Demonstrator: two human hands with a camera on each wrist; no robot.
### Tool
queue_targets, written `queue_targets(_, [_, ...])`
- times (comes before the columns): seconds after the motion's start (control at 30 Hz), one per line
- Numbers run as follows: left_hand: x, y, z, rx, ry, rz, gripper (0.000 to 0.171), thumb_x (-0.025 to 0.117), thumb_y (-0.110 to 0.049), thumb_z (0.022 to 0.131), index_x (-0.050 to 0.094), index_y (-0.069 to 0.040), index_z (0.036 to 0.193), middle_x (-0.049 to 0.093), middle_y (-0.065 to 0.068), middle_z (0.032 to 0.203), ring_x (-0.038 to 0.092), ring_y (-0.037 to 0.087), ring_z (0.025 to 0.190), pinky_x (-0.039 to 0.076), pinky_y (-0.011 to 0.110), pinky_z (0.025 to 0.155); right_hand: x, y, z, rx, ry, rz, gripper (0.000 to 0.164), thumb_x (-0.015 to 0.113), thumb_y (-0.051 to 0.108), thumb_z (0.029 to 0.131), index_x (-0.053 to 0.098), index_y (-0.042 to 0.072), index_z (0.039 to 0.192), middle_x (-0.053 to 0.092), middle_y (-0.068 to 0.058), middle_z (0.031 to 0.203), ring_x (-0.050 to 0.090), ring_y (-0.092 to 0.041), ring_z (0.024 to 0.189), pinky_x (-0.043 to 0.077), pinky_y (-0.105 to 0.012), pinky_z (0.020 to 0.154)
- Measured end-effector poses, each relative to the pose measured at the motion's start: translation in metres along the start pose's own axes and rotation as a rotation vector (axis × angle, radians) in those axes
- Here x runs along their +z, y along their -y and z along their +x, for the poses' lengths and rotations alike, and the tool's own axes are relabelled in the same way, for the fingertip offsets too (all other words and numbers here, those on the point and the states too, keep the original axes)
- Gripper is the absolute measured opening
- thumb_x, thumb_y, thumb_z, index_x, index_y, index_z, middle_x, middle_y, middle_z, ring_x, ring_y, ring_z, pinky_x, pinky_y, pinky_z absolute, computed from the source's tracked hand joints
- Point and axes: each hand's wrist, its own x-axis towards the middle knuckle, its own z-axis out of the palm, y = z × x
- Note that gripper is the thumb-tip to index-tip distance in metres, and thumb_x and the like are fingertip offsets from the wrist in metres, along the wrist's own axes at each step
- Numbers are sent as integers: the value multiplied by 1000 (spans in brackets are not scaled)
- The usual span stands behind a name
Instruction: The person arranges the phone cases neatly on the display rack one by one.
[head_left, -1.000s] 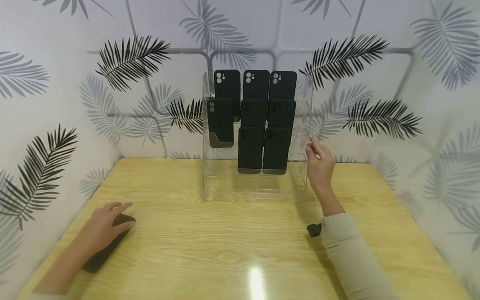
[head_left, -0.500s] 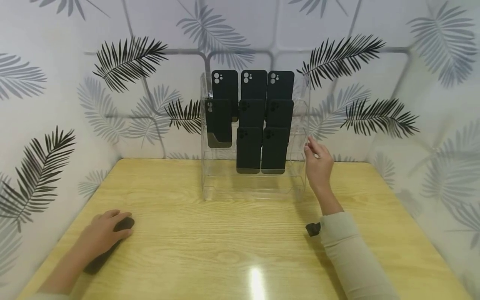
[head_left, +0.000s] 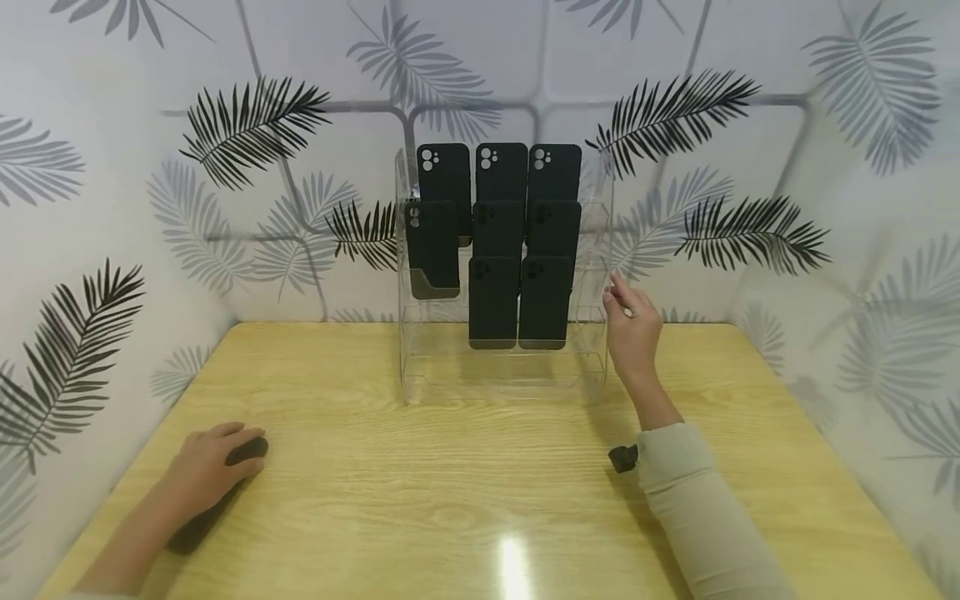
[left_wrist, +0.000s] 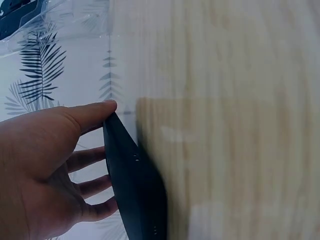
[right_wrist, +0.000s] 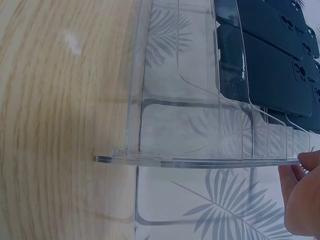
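Note:
At the left of the table, my left hand (head_left: pixel 204 468) grips a black phone case (head_left: pixel 197 532) lying there. The left wrist view shows the thumb on one edge of this case (left_wrist: pixel 135 185) and the fingers on its far side. Toward the back stands a clear acrylic rack (head_left: pixel 403 342) with several black phone cases leaning in its tiers. My right hand (head_left: pixel 634 327) pinches the right side edge of the rack. In the right wrist view, the fingertips meet the end of the rack's side panel (right_wrist: pixel 200 162).
In the rack, the front tier holds two cases, one of them a case (head_left: pixel 545 302) on the right. A small black device (head_left: pixel 622 458) sits at my right wrist by the sleeve (head_left: pixel 678 454). Leaf-patterned wall (head_left: pixel 315 158) borders the wooden table (head_left: pixel 420 492) behind and at the sides.
The fingers and thumb of my left hand have lowered and closed round the phone case. My right hand keeps its hold on the rack. The head view has shifted slightly.

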Motion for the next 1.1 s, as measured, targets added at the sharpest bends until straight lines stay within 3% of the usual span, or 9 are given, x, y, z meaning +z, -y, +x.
queue_targets(0.13, [-3, -11, 5, 39, -67, -25, 48, 76, -23, 89, 64, -2, 131, 53, 37, 135, 46, 65, 117, 36, 74, 95, 1, 0, 0, -8, 2, 2, 35, 66, 6, 97, 67, 5, 131, 69, -22, 111, 64, -22, 100, 45, -11, 81])
queue_targets(0.37, [-13, -48, 22, 50, -121, -74, 48, 75, -22, 91, 63, -4, 134, 50, 33, 140, 43, 63, 118, 39, 75, 91, 2, -1, 1, -19, -4, 6, 34, 66, 6, 97, 67, 2, 130, 69, -23, 110, 64, -20, 99, 44, -10, 81])
queue_targets(0.67, [-20, -97, 60, 110, -208, -164, 45, 70, -24, 96, 62, -10, 137, 47, 24, 147, 38, 52, 126, 43, 67, 90, 1, 0, -1, -1, -2, -2, 35, 66, 6, 97, 67, 4, 131, 69, -22, 110, 65, -24, 100, 44, -11, 80])
queue_targets(0.9, [-26, -141, 96, 222, -376, -183, 44, 74, -20, 92, 65, -10, 134, 50, 21, 145, 40, 47, 125, 42, 63, 95, 2, 0, -1, -16, -3, -3, 34, 66, 6, 97, 67, 2, 131, 69, -22, 111, 66, -28, 101, 44, -9, 79])
queue_targets(1.1, [-27, -174, 125, 355, -511, -140, 46, 76, -23, 92, 65, -11, 134, 51, 21, 144, 42, 45, 124, 41, 60, 98, 2, -1, -1, -7, -10, -19, 34, 65, 5, 97, 67, 3, 131, 70, -20, 110, 66, -26, 101, 47, -13, 80])
